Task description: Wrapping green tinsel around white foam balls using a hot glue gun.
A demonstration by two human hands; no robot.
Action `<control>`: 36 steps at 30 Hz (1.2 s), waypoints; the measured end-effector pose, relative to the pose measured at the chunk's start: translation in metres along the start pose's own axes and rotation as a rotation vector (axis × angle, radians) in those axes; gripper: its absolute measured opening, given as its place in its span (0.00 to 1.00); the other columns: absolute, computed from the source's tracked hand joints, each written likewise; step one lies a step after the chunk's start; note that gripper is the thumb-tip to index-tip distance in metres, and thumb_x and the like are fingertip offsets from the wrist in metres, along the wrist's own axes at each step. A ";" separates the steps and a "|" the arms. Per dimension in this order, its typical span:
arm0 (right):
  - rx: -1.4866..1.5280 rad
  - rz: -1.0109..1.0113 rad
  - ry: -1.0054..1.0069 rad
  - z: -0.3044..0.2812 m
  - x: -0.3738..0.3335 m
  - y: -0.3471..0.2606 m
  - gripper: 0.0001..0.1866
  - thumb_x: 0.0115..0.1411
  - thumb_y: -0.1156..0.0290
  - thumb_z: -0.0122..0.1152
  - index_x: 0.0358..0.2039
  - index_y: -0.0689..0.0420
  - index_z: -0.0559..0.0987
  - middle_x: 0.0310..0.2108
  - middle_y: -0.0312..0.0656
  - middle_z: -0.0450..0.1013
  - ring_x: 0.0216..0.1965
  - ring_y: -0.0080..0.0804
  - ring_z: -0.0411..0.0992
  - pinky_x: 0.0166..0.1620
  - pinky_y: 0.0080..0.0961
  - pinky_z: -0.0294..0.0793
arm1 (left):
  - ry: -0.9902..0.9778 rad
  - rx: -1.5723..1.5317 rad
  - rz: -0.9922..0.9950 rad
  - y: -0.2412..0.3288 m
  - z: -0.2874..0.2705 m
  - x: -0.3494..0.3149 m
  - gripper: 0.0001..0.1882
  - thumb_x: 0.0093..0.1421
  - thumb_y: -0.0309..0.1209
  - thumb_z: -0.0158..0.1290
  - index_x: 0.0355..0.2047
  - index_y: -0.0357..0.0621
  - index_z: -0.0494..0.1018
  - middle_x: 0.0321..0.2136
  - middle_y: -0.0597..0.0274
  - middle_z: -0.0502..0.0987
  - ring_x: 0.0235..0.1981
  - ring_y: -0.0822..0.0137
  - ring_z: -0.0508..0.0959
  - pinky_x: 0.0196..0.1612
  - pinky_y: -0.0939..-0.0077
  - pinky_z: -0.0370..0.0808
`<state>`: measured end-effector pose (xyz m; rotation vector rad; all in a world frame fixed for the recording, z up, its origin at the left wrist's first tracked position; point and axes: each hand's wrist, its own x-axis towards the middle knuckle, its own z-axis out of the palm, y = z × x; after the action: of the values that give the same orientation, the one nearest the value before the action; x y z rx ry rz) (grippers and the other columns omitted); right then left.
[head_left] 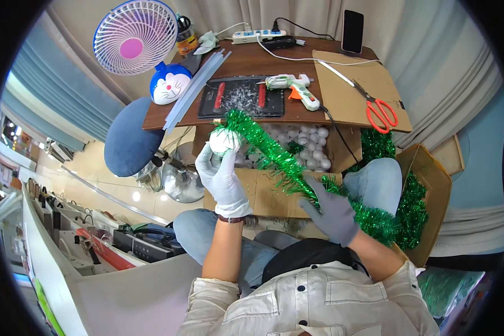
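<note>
My left hand (223, 182), in a white glove, grips a white foam ball (225, 141) between thumb and fingers, just in front of the table edge. The end of a green tinsel garland (274, 154) lies against the ball's top. From there the garland slopes down to my right hand (333, 213), which wears a grey glove. Its thumb and fingers are closed around the garland, partly hiding it. Beyond the hand, more tinsel runs over my right thigh toward a cardboard box.
A box of white balls (313, 148) sits under the table edge. On the table are a glue gun (297, 87), black mat (241, 96), glue sticks (196, 89), red-handled scissors (379, 109), phone (352, 32), power strip (259, 36) and fan (131, 47). A tinsel-filled carton (434, 173) stands right.
</note>
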<state>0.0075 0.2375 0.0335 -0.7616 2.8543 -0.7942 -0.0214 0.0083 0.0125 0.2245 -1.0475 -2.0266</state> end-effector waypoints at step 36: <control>-0.163 -0.544 0.059 -0.168 0.139 -0.094 0.17 0.55 0.56 0.53 0.31 0.58 0.79 0.27 0.52 0.74 0.33 0.48 0.74 0.41 0.40 0.72 | -0.729 0.278 0.118 0.013 0.009 -0.037 0.33 0.43 0.17 0.59 0.53 0.35 0.64 0.51 0.52 0.64 0.54 0.60 0.66 0.55 0.67 0.67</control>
<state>-0.1064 0.1783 0.2334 -1.6015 2.8102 -0.6352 0.0060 0.0368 0.0205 -0.4634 -1.7407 -1.8770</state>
